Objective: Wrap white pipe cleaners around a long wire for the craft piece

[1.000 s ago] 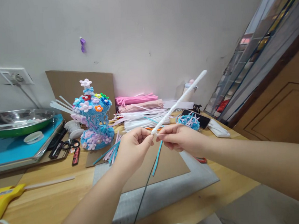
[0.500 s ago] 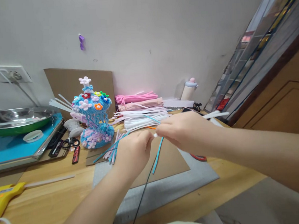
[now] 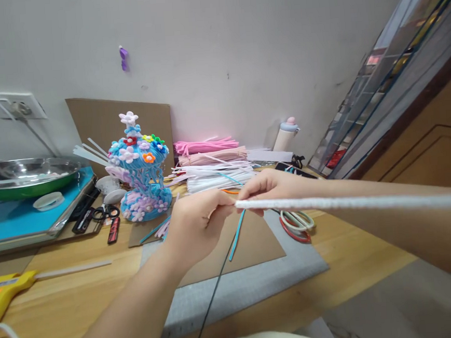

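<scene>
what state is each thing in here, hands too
left hand: pinching
right hand: fingers curled, grip partly hidden
white fuzzy stem: straight, held near one end
bottle: standing, lid on
plug: in socket
purple ornament: hanging
flowered blue piece: upright
yellow glue gun: lying down
brown board: propped against wall

Basin (image 3: 28, 192) left, bottle (image 3: 284, 137) behind right, cardboard (image 3: 255, 247) on mat (image 3: 244, 303)
</scene>
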Tool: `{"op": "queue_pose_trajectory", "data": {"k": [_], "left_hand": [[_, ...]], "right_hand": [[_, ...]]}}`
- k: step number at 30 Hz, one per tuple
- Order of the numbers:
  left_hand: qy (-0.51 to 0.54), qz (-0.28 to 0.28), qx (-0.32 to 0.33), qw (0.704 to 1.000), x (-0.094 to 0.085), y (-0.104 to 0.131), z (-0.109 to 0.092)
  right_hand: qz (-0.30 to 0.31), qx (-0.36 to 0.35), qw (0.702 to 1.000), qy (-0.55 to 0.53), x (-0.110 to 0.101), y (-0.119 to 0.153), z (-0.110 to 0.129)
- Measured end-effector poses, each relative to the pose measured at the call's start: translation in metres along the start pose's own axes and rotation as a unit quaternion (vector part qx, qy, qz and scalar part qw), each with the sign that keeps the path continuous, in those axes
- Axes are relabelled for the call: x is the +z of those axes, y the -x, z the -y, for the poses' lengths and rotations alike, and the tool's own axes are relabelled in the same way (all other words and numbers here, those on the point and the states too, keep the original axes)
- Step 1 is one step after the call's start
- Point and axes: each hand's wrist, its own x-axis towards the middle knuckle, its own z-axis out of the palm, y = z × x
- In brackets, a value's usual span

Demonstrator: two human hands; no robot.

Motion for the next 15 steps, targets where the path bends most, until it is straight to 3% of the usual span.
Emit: {"op": "queue_pose_trajectory", "data": {"k": [3,5,8,10,12,13,15], "left_hand": [[0.024,-0.044,-0.064,0.997,0.006,0.002,-0.001],[-0.013,-0.053,-0.085,0.995,0.010,0.003,0.000],[-0.112,-0.044,-0.070,0.990,0.013,0.005,0.002],[-0.168,-0.030,-0.044,0.984,0.013,0.006,0.003],[-0.213,-0.018,-0.008,0.977,0.014,0.007,0.003],[-0.233,-0.015,0.011,0.972,0.015,0.007,0.003],[-0.258,-0.013,0.051,0.965,0.016,0.008,0.002]], "right_hand": [[-0.104,-0.013,0.994,0.029,0.023,0.005,-0.003],[-0.152,-0.044,0.979,0.131,0.037,0.010,-0.001],[-0.175,-0.103,0.916,0.346,0.047,0.019,0.009],[-0.171,-0.136,0.865,0.452,0.044,0.023,0.018],[-0.170,-0.157,0.832,0.504,0.036,0.023,0.026],[-0.171,-0.160,0.828,0.510,0.030,0.022,0.030],[-0.169,-0.159,0.846,0.480,0.016,0.015,0.034]]}}
